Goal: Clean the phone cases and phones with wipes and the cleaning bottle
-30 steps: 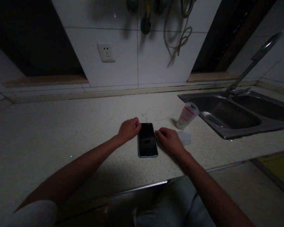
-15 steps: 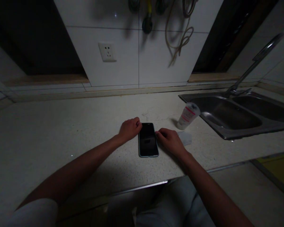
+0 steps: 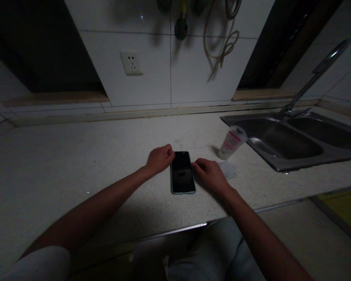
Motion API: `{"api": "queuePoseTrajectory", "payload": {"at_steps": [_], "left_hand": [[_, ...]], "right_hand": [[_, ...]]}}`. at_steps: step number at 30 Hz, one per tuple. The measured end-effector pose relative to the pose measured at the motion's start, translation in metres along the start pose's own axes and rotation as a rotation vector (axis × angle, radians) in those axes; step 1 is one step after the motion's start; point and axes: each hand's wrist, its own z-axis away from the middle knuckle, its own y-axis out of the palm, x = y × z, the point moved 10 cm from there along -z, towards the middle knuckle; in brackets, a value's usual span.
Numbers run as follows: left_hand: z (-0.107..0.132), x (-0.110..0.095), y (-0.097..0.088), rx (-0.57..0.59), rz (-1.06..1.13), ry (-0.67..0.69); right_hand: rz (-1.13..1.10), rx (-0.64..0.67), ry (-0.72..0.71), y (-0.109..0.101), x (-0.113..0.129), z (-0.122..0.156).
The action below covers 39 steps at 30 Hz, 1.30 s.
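Nothing has shifted since a second ago: both hands stay beside the phone (image 3: 183, 173), only the view drifts a little. One phone lies flat, screen up, on the pale speckled table (image 3: 76, 164), near its front edge; the glass is black and unlit, the frame thin and bluish. One left hand (image 3: 160, 158) rests curled at the phone's upper left edge, fingers together, clamped on nothing. One right hand (image 3: 211, 174) touches its right edge with loosely bent fingertips. One white tube (image 3: 232, 142) with a pink label stands near one double sink (image 3: 295, 140).
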Motion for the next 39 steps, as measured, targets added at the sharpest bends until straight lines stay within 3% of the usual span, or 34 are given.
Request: {"api": "queuePoseTrajectory", "payload": {"at_steps": [39], "left_hand": [[0.0013,-0.0026,-0.0008,0.009,0.006,0.001]], "right_hand": [[-0.002,0.01,-0.005,0.0002,0.0,0.0034]]}}
